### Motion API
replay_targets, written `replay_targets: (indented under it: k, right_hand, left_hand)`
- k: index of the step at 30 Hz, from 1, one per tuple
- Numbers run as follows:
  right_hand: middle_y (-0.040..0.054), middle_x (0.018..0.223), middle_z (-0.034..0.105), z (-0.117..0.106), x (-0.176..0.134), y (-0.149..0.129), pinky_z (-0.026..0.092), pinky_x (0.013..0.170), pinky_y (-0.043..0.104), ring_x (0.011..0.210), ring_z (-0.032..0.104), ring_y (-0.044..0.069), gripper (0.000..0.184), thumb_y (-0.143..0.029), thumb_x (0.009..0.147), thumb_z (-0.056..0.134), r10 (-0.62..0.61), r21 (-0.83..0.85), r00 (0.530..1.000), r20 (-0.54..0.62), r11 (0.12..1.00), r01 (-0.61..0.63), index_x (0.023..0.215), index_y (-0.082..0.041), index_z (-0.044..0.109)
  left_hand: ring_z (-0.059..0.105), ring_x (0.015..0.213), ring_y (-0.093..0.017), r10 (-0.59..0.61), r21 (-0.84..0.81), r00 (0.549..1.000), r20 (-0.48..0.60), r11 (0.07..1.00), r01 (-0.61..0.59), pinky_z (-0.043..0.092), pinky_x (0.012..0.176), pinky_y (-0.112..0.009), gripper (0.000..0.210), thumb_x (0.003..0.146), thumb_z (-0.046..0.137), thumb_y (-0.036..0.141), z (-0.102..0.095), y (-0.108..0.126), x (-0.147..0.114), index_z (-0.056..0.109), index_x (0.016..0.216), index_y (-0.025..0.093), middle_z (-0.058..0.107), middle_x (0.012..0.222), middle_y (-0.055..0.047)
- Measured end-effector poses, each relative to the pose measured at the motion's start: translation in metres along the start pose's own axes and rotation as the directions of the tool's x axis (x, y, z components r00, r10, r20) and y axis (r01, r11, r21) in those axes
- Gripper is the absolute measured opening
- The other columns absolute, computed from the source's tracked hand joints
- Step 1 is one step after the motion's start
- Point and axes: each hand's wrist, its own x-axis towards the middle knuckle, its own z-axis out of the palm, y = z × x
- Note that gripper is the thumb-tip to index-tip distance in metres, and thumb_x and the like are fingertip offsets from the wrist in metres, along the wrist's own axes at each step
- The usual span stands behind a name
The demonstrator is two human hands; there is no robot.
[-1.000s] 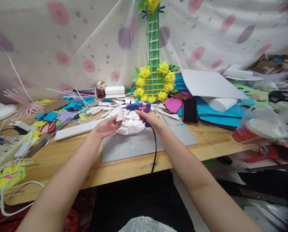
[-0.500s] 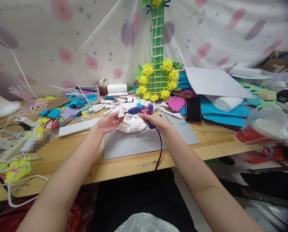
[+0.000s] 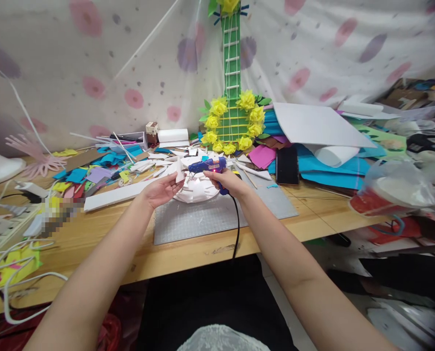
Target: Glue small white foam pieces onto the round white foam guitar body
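Observation:
Between the fingers and thumb of my left hand [image 3: 163, 189] is a small white paper piece [image 3: 179, 170], folded and held upright. My right hand [image 3: 227, 179] grips a blue hot glue gun [image 3: 208, 166] with a small red light on it. The gun's nozzle points left and is just beside the paper piece; whether they touch I cannot tell. Below both hands, a round white paper construction [image 3: 197, 191] rests on a grey cutting mat [image 3: 191, 222], partly hidden by the hands and gun. A black cord [image 3: 237, 229] runs from the gun over the table's front edge.
White paper strips [image 3: 147, 165] and coloured scraps lie behind the hands. A green guitar-shaped decoration with yellow flowers [image 3: 233, 117] stands at the back. To the right are a black phone [image 3: 287, 165] and blue sheets [image 3: 329, 165]; to the left, a white board strip [image 3: 118, 195] and cables [image 3: 9, 287].
The camera view has shifted slightly. The glue gun's nozzle now sits a little farther from the paper piece, which has tilted in my left hand.

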Motion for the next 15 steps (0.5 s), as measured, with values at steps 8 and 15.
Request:
replay_targets:
  k: [8,15]
  right_hand:
    - [0.0014,0.059,0.061,-0.016,0.001,0.003,0.039,0.043,0.021,0.049,0.052,0.008,0.032,-0.045,0.060,0.076,-0.031,0.097,0.990,-0.134,0.994,0.044,0.063,-0.017,0.061]
    - [-0.0025,0.056,0.061,-0.056,-0.007,0.028,0.044,0.044,0.018,0.048,0.054,0.007,0.039,-0.049,0.052,0.079,0.041,0.428,0.940,-0.338,0.896,0.115,0.063,-0.018,0.058]
  left_hand:
    - [0.064,0.078,-0.010,0.091,0.133,0.995,0.046,0.986,-0.097,0.051,0.080,-0.021,0.019,0.075,0.059,0.008,-0.006,0.004,-0.003,0.066,0.093,0.011,0.069,0.085,-0.005]
    - [0.060,0.074,-0.015,0.533,0.743,0.846,0.024,0.557,-0.372,0.049,0.077,-0.032,0.034,0.062,0.073,0.027,-0.025,-0.024,0.005,0.069,0.093,0.013,0.067,0.085,-0.005]
